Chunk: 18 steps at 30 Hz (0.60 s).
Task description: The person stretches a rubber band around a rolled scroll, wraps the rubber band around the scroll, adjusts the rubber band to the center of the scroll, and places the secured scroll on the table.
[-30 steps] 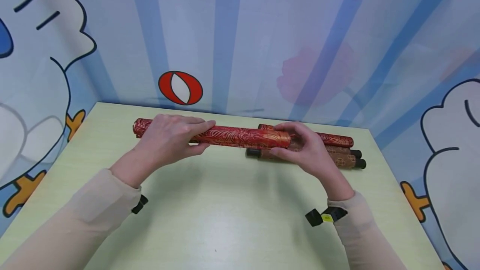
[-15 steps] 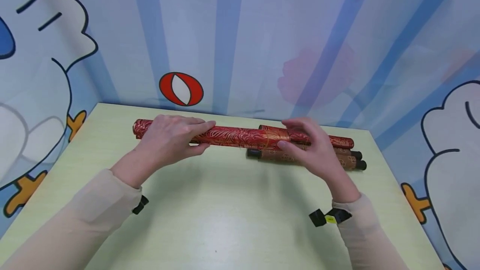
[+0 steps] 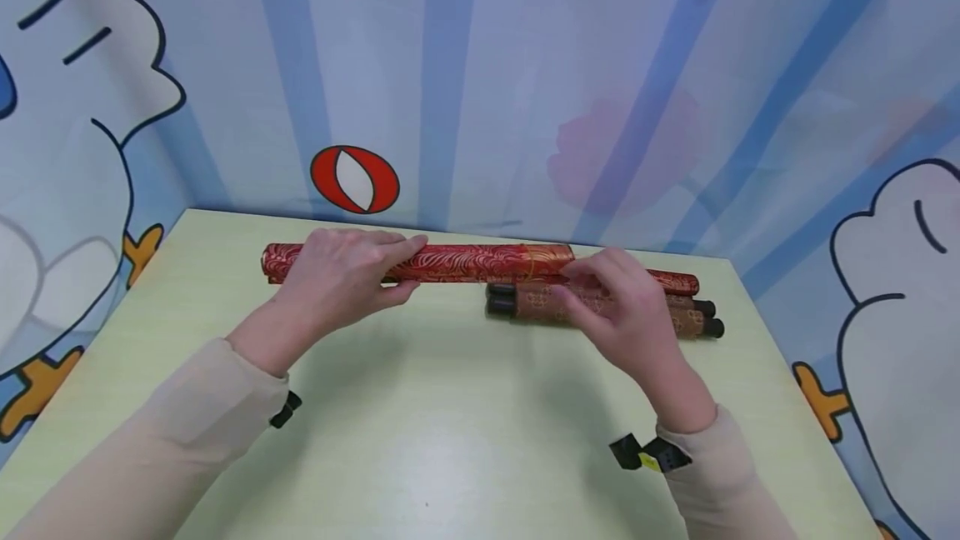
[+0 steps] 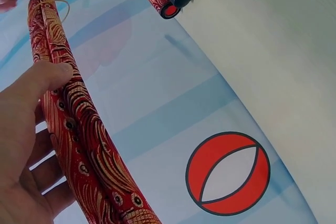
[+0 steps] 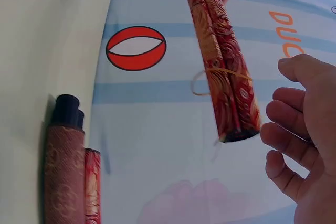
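My left hand [image 3: 341,277] grips a red scroll [image 3: 480,263] with gold swirls near its left part and holds it up level above the table. In the left wrist view the scroll shows as two rolls side by side, the thumb lying across them. A thin yellowish band [image 5: 226,71] circles its far end in the right wrist view, with a loose loop sticking out. Beside that end is my right hand [image 3: 626,307], fingers loosely bent. The right wrist view shows a gap between these fingers [image 5: 287,137] and the scroll, with nothing held.
Brown patterned scrolls [image 3: 543,307] with black end knobs lie at the table's back right. Behind them lies another red roll [image 3: 678,282], partly hidden by my right hand. The pale table [image 3: 427,432] ends at a blue-striped backdrop [image 3: 480,90] with cartoon prints.
My right hand had its fingers around the scroll's right end; it drew off to the right and is now apart from it. The scroll's right end has risen slightly. The left hand keeps its grip.
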Tool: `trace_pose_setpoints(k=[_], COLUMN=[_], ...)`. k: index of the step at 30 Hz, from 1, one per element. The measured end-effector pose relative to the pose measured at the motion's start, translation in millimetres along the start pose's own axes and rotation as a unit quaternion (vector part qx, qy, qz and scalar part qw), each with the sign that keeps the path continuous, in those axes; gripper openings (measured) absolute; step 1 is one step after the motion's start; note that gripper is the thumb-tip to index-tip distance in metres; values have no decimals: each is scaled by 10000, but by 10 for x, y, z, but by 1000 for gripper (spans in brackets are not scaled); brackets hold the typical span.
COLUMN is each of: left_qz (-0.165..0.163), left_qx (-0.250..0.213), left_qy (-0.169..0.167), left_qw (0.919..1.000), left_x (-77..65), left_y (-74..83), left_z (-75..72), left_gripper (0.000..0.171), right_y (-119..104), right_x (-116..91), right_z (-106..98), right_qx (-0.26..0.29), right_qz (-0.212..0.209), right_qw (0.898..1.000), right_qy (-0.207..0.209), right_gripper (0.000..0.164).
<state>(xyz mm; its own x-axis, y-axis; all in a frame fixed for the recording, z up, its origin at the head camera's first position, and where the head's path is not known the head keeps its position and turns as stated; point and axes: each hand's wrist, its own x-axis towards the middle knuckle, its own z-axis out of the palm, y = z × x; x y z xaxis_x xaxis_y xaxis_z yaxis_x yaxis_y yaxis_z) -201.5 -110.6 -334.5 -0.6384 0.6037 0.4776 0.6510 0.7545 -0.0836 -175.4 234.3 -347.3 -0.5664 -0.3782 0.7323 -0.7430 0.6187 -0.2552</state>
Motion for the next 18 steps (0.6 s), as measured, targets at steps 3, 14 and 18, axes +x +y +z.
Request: trace_pose_setpoints(k=[3, 14, 18], left_qz=[-58, -324, -314], left_qx=[-29, -63, -67], left_qy=[-35, -239, -67], left_qw=[10000, 9992, 9995], left_x=[15, 23, 29], left_y=[12, 87, 119], left_z=[-5, 15, 42], left_gripper=[44, 46, 43], right_y=[-17, -21, -19], right_x=[-21, 45, 83], right_z=[113, 416, 439], right_qx=[-225, -1098, -1448], right_qz=[-93, -17, -3], right_qw=[9997, 9935, 9885], right_qy=[-52, 310, 435], right_gripper=[16, 21, 24])
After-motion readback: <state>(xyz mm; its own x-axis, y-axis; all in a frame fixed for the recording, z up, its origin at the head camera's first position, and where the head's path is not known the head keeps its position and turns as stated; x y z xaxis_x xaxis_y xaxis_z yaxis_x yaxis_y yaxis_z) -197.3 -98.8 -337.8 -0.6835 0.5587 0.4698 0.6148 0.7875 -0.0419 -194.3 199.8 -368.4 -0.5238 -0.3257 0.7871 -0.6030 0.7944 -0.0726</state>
